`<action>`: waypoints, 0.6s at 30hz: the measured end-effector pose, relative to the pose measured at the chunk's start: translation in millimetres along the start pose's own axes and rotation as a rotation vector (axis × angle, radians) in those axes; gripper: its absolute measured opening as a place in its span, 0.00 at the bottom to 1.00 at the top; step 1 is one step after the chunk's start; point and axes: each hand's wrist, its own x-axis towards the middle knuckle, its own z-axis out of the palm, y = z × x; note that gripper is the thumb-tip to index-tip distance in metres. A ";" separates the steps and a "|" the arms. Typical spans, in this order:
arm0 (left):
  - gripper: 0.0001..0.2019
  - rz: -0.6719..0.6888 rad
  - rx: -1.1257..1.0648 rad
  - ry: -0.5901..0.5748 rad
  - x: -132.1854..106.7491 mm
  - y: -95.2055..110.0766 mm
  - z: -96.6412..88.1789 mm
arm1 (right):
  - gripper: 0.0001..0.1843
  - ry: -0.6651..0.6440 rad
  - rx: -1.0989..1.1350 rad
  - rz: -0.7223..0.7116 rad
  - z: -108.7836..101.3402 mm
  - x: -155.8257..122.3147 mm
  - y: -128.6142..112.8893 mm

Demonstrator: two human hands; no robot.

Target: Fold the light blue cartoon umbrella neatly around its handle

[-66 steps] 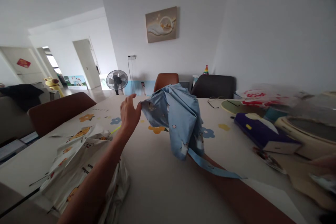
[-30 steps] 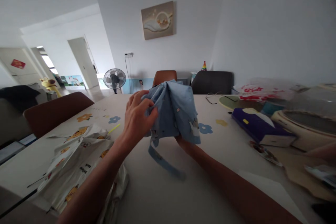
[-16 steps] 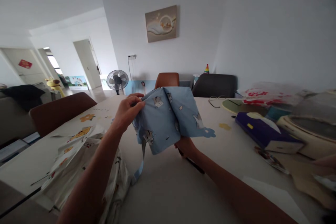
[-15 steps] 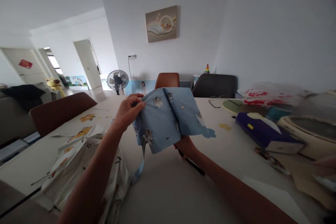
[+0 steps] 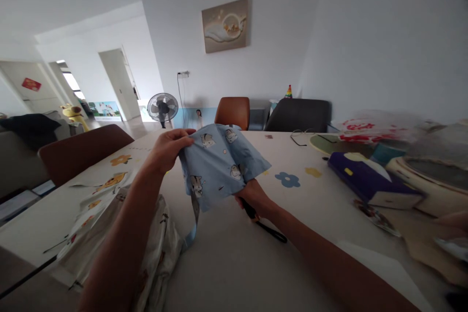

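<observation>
A light blue cloth with small printed animals is held up over the table between both hands. My left hand pinches its upper left edge, fingers closed on the fabric. My right hand grips the lower right part from underneath, partly hidden by the cloth. A blue strap hangs from the cloth toward the table. A dark thin item lies on the table under my right wrist.
A white garment with orange prints lies crumpled at the left. At the right are a purple tissue box, a cream pot, a bag with red print and glasses. Brown chairs stand around the table.
My left hand went from open beside the bunched cloth to gripping its edge. Both hands have spread the cloth out and brought it lower and nearer to me.
</observation>
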 end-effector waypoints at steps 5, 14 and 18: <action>0.09 -0.053 -0.087 0.013 6.0 -5.9 -4.0 | 0.17 0.018 -0.020 -0.070 3.5 -0.6 0.3; 0.10 0.396 0.469 0.476 -19.6 0.0 38.9 | 0.10 0.310 -0.423 -0.150 -0.8 10.2 5.4; 0.02 0.217 0.499 0.039 -41.3 -9.0 80.5 | 0.17 0.373 -0.536 -0.148 2.6 13.5 13.6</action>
